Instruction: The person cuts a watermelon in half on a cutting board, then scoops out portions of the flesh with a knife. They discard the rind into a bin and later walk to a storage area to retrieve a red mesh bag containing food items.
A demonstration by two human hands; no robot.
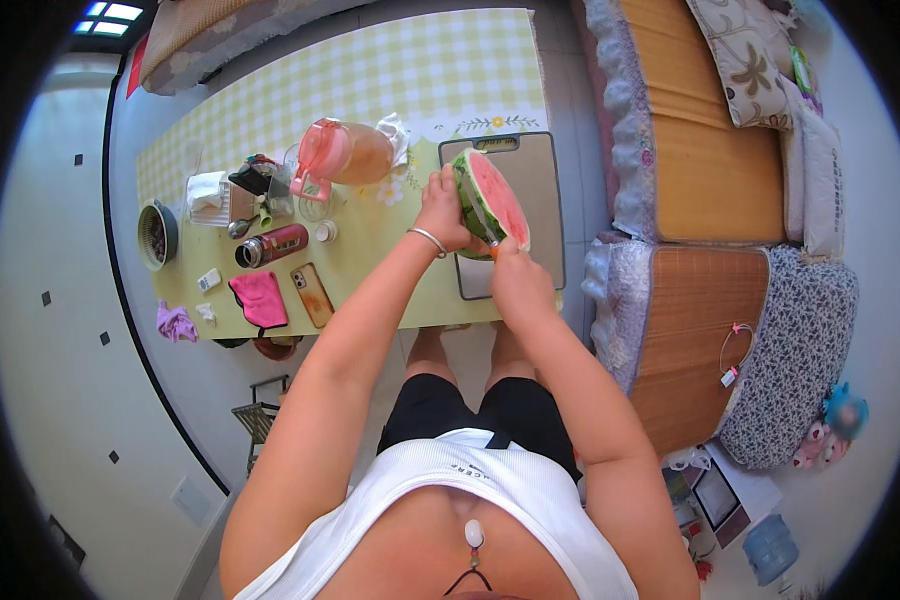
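Observation:
A cut piece of watermelon (497, 197) stands on edge on a cutting board (542, 240), its red flesh facing right and its green striped rind facing left. My left hand (443, 212) is closed against the rind side and steadies the piece. My right hand (522, 283) is closed round the orange handle of a knife (494, 251) at the near side of the watermelon. The knife's blade lies along the rind, close to the fingers of my left hand. Part of the blade and most of the handle are hidden.
Left of the board are a pink-lidded pitcher (355, 153), a dark red thermos (272, 246), a phone (312, 295), a pink cloth (259, 300) and a bowl (157, 236). A checked tablecloth (450, 70) covers the table. Wooden seats (705, 130) stand to the right.

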